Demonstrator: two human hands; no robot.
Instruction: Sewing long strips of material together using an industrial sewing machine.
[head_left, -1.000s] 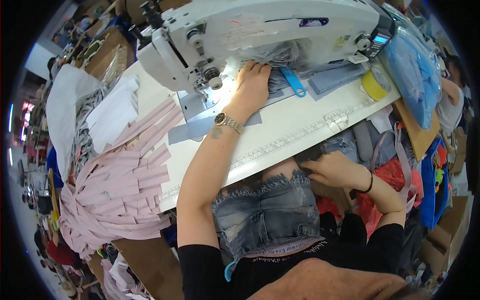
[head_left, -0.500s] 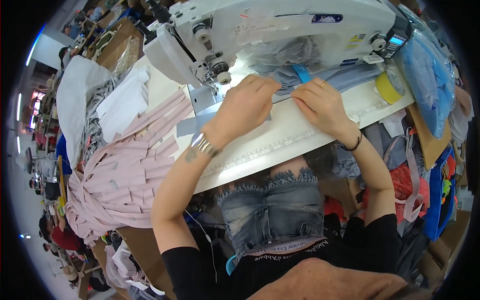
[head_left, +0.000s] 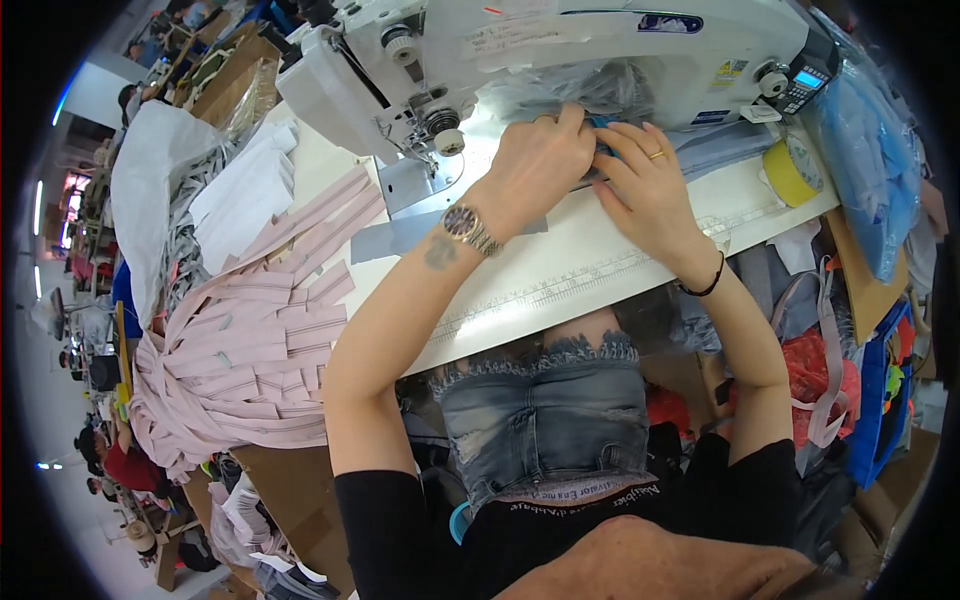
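Observation:
Both hands meet under the arm of a white sewing machine (head_left: 540,50), at a bundle of grey-blue fabric strips (head_left: 735,143). A bright blue band (head_left: 603,121) shows between my fingers on that bundle. My left hand (head_left: 543,160) is closed, its fingertips bent down over the near end of the strips and partly hidden. Against it from the right comes my right hand (head_left: 640,180), fingers curled round the same place with the thumb below. A loose grey-blue strip (head_left: 385,238) lies flat on the table, passing under my left wrist.
A heap of pale pink strips (head_left: 240,350) hangs over the table's left side, beside white fabric pieces (head_left: 245,190). A yellow tape roll (head_left: 793,170) stands at the right end, near a blue plastic-wrapped bundle (head_left: 870,160). The needle area (head_left: 425,175) is left of my hands.
My left hand has moved right and farther in, to the blue band. My right hand has shifted slightly, and the two hands now touch. The band is now mostly covered by fingers.

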